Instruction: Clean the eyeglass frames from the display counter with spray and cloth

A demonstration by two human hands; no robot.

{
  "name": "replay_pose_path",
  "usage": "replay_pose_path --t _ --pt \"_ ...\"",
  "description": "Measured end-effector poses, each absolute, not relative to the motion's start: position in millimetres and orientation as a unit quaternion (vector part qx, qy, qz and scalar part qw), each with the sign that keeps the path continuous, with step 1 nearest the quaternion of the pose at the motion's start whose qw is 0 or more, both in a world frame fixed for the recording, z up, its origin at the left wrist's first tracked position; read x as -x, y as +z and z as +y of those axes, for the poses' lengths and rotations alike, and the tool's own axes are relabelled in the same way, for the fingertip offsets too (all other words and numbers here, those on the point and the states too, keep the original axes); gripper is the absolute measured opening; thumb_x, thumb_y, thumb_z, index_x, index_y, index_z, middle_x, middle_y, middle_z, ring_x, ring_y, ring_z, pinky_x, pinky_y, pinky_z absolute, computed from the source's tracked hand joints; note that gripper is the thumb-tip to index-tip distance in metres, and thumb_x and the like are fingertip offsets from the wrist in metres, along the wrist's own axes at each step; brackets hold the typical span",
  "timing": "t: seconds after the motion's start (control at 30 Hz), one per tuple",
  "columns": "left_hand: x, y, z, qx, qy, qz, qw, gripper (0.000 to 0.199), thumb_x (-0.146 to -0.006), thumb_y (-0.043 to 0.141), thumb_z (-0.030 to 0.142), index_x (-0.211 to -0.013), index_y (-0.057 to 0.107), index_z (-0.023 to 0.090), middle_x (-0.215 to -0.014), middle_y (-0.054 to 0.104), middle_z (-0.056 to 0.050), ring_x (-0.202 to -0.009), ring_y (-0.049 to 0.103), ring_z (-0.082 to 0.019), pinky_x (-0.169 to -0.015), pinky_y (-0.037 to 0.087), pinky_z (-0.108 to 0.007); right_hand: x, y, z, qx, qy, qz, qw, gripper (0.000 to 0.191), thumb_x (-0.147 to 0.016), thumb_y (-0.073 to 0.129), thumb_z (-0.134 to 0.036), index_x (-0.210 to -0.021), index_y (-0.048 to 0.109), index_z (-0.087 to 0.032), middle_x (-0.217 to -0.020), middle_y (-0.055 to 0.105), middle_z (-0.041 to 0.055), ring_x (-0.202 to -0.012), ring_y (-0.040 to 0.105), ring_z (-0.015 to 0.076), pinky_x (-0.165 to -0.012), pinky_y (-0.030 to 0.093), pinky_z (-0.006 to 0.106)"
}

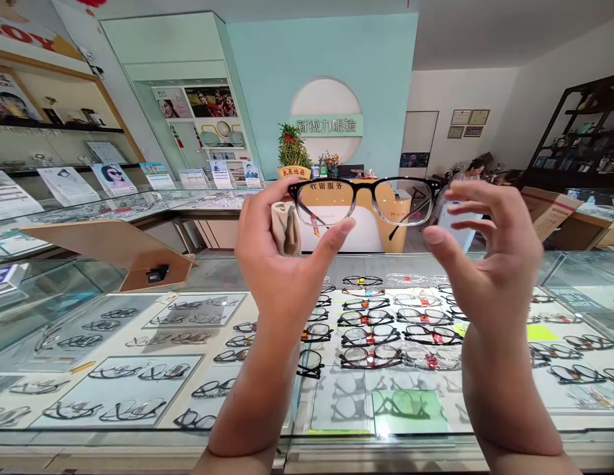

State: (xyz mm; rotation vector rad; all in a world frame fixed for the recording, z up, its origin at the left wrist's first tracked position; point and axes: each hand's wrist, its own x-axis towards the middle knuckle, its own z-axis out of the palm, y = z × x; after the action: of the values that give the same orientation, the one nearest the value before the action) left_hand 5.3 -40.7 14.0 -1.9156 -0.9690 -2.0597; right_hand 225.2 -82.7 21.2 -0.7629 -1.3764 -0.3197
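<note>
Above the glass display counter, the left hand is pinching black-rimmed glasses and a cloth, frame lying level left-to-right, lenses facing outward; the right hand is hovering open, empty.

I'm standing in an optician's shop. A glass display counter in front of me is filled with rows of spectacle frames, eyewear posters line the wall shelves, and a cashier desk stands at the back.
</note>
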Motion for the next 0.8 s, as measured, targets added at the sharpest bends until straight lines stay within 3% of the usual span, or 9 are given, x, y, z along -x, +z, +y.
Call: replay_pose_path --t 0.07,0.1,0.27,0.37,0.8 --pt "-4.8 12.4 -36.8 0.626 -0.704 -0.326 0.079 0.067 -0.085 0.086 0.061 -0.141 0.063 0.032 -0.13 0.07 -0.009 -0.123 0.069 -0.032 -0.112 0.056 -0.057 -226.7 14.6 -76.7 0.366 -0.148 -0.633 0.666 0.048 -0.09 0.084 -0.045 -0.134 0.07 -0.033 -0.131 0.073 0.0088 -0.113 0.071 0.0299 -0.088 0.061 0.048" --pt "-5.1 11.8 -35.1 0.618 -0.71 -0.328 0.077 0.067 -0.083 0.088 0.06 -0.139 0.065 0.032 -0.128 0.071 -0.008 -0.12 0.071 -0.032 -0.11 0.057 -0.057 -226.8 12.3 -73.2 0.367 -0.15 -0.64 0.658 0.05 -0.091 0.082 -0.044 -0.138 0.068 -0.033 -0.132 0.074 0.0085 -0.115 0.072 0.0301 -0.091 0.061 0.05" --pt "-7.5 10.3 -29.9 0.615 -0.706 -0.344 0.072 0.066 -0.081 0.089 0.061 -0.135 0.069 0.029 -0.122 0.074 -0.008 -0.116 0.072 -0.032 -0.107 0.059 -0.054 -221.0 10.4 -64.1 0.354 -0.165 -0.631 0.671 0.043 -0.093 0.081 -0.044 -0.134 0.073 -0.033 -0.121 0.078 0.0066 -0.102 0.075 0.0281 -0.089 0.062 0.051" --pt "-7.5 10.1 -28.3 0.618 -0.7 -0.351 0.068 0.066 -0.08 0.088 0.064 -0.133 0.07 0.029 -0.12 0.075 -0.008 -0.116 0.072 -0.032 -0.107 0.059 -0.055 -219.8 10.7 -64.0 0.362 -0.166 -0.626 0.671 0.04 -0.095 0.078 -0.048 -0.133 0.073 -0.037 -0.122 0.078 0.0073 -0.101 0.075 0.0304 -0.088 0.063 0.053" --pt "-6.7 8.9 -19.2 0.612 -0.699 -0.367 0.044 0.065 -0.08 0.087 0.068 -0.131 0.077 0.029 -0.118 0.079 -0.008 -0.111 0.074 -0.032 -0.102 0.062 -0.051 -229.2 7.1 -51.2 0.383 -0.151 -0.644 0.644 0.045 -0.096 0.077 -0.042 -0.14 0.072 -0.034 -0.124 0.078 0.0076 -0.1 0.076 0.0263 -0.092 0.062 0.049"
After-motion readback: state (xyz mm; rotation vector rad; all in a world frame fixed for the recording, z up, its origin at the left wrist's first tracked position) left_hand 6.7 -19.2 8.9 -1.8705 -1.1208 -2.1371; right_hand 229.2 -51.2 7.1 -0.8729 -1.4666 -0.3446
